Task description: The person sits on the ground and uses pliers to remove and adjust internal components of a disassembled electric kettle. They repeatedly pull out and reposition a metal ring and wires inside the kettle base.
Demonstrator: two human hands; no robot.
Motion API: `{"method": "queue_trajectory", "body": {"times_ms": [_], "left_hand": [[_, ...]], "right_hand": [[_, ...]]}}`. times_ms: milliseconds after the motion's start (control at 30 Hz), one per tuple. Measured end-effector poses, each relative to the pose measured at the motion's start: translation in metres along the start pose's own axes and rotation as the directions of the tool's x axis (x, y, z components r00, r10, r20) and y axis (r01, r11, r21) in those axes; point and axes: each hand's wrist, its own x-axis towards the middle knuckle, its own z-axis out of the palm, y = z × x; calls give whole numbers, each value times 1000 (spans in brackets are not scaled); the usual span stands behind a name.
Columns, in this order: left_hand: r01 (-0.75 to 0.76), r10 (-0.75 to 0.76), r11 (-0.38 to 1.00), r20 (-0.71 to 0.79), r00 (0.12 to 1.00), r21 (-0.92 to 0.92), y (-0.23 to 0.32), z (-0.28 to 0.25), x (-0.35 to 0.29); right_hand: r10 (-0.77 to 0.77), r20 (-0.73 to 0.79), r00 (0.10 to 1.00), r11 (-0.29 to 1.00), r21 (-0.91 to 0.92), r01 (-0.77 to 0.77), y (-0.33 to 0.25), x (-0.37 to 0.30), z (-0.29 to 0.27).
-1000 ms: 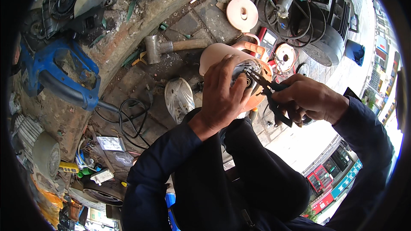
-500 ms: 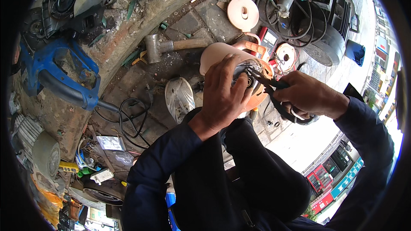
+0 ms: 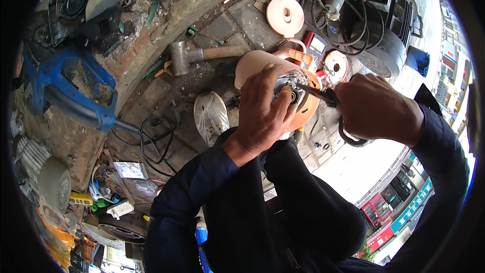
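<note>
A peach-orange cylindrical housing, shaped like a motor or pump body, lies tilted between my knees and the hammer. My left hand is wrapped over it, fingertips at its open end. Inside that end show a round bearing and thin wires. On the right, my right hand is closed around dark scissors, with one looped handle hanging below the fist. Their tips point left into the housing's opening, beside the wires. Whether the tips touch a wire, I cannot tell.
A hammer, round peach cover, wire spool and red meter lie beyond. Cables and a large grey motor sit at upper right. At left are a blue-handled tool and its black cord.
My right hand has turned and shifted slightly to the right, and the scissors now look more closed. My left hand and the housing have stayed in place.
</note>
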Motion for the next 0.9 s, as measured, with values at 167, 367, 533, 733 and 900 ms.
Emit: {"method": "queue_trajectory", "body": {"times_ms": [167, 367, 533, 733, 900], "left_hand": [[20, -20, 1000, 30, 999, -5, 1, -1, 0], [17, -17, 1000, 24, 1000, 1, 1, 0, 0], [20, -21, 1000, 27, 999, 4, 1, 0, 0], [22, -22, 1000, 26, 999, 6, 1, 0, -1], [22, -22, 1000, 18, 1000, -4, 1, 0, -1]], "right_hand": [[114, 172, 978, 868, 463, -183, 9, 8, 14], [135, 356, 924, 398, 835, -380, 12, 9, 21], [135, 368, 920, 298, 870, -392, 10, 13, 25], [108, 353, 929, 341, 865, -368, 15, 18, 29], [93, 380, 920, 257, 884, -391, 15, 17, 28]]}}
